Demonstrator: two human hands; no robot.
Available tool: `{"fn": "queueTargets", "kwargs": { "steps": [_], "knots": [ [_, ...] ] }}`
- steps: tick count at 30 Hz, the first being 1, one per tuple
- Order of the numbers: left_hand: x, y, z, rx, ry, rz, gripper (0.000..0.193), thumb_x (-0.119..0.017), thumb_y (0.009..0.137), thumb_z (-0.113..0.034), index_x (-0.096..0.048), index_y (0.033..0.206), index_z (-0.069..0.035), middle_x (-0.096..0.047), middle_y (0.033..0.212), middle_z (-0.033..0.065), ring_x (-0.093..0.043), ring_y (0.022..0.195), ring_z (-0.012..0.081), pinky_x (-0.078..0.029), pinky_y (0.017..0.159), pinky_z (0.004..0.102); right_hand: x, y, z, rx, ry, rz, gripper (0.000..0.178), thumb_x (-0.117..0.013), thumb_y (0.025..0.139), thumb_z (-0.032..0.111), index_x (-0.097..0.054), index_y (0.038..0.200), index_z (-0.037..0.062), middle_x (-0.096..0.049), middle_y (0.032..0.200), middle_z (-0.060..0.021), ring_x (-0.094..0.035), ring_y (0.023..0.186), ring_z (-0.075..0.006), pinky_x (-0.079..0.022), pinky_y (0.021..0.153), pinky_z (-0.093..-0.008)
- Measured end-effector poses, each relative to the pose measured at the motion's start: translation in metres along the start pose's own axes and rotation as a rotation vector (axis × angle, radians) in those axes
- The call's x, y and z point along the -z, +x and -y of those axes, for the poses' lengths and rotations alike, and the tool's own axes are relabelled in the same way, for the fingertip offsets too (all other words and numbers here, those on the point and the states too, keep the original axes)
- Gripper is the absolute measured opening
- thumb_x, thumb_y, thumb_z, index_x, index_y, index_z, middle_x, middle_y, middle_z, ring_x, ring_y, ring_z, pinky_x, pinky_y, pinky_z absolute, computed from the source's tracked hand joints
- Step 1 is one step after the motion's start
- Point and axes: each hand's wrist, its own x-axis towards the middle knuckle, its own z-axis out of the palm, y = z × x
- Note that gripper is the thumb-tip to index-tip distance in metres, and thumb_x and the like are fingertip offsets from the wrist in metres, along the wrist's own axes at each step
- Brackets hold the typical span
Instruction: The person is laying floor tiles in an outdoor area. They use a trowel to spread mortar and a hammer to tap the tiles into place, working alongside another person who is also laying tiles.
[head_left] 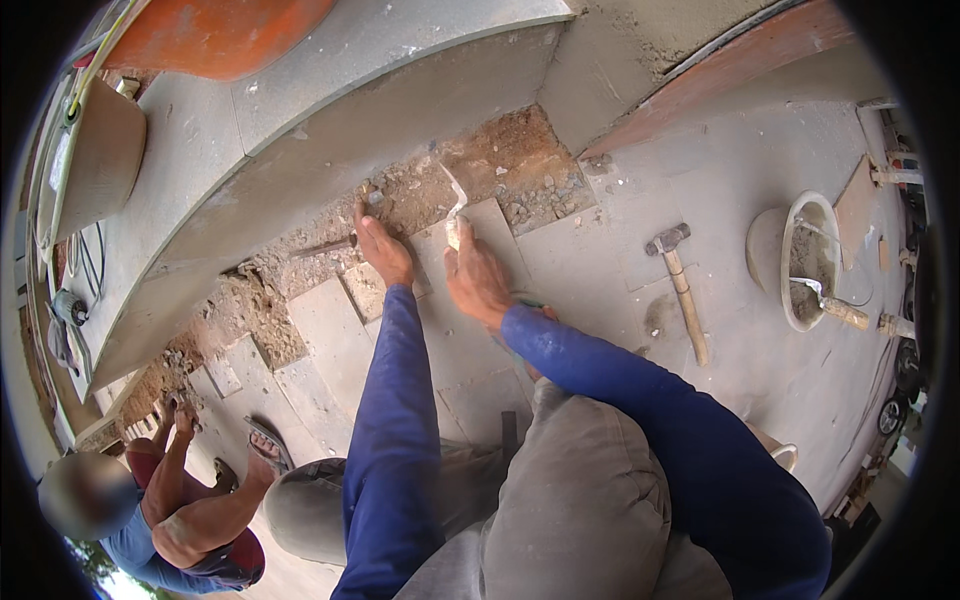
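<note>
My right hand (478,278) is closed round the pale handle of a trowel (458,192). Its narrow blade, seen nearly edge-on, points away over a strip of bare soil and rubble (515,155). To the left, my left hand (385,250) is low over the edge of this strip, fingers stretched out together and nothing visible in them. Close beside it lies a thin dark rod (325,247), whose kind I cannot make out. Grey floor tiles (480,240) border the rubble under both hands.
A hammer (682,295) lies on the paving to the right. Beyond it, a bucket (808,255) of mortar holds another trowel (835,305). A low curved ledge (340,110) runs behind the strip, carrying a bucket (100,150). Another person (170,510) crouches at lower left.
</note>
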Motion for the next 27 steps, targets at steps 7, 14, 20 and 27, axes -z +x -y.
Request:
{"fn": "queueTargets", "kwargs": {
  "steps": [7,14,20,27],
  "knots": [
    [-0.009,-0.008,-0.016,-0.023,0.078,-0.079,0.066,-0.030,0.108,-0.049,-0.049,0.141,0.005,-0.054,0.142,0.0241,-0.051,0.132,0.0373,-0.036,0.112,0.0420,0.012,0.006,-0.008,0.006,-0.095,0.259,0.049,-0.050,0.101,0.028,-0.041,0.141,0.0002,-0.068,0.094,-0.0321,-0.065,0.091,-0.0506,-0.050,0.082,-0.0592],
    [-0.004,-0.013,-0.021,0.000,0.063,-0.115,0.064,-0.031,0.108,-0.046,-0.049,0.141,0.005,-0.055,0.140,0.0246,-0.051,0.131,0.0383,-0.036,0.111,0.0425,0.004,0.020,-0.026,0.052,-0.091,0.081,0.045,-0.052,0.101,0.027,-0.043,0.136,-0.0001,-0.067,0.085,-0.0319,-0.065,0.081,-0.0517,-0.049,0.074,-0.0605],
    [-0.004,-0.009,-0.017,-0.016,0.073,-0.113,0.063,-0.031,0.108,-0.045,-0.049,0.141,0.007,-0.053,0.142,0.0247,-0.049,0.133,0.0386,-0.035,0.113,0.0424,0.008,0.015,-0.016,0.101,-0.079,0.176,0.045,-0.051,0.101,0.026,-0.042,0.134,-0.0038,-0.067,0.082,-0.0315,-0.065,0.078,-0.0510,-0.050,0.072,-0.0598],
    [-0.006,-0.007,-0.019,0.011,0.109,-0.127,0.063,-0.030,0.109,-0.044,-0.048,0.141,0.007,-0.052,0.143,0.0264,-0.048,0.134,0.0398,-0.034,0.113,0.0431,-0.007,0.010,-0.015,0.115,-0.202,0.173,0.043,-0.050,0.102,0.026,-0.043,0.132,-0.0038,-0.067,0.083,-0.0310,-0.066,0.080,-0.0498,-0.050,0.073,-0.0595]
  ]
}}
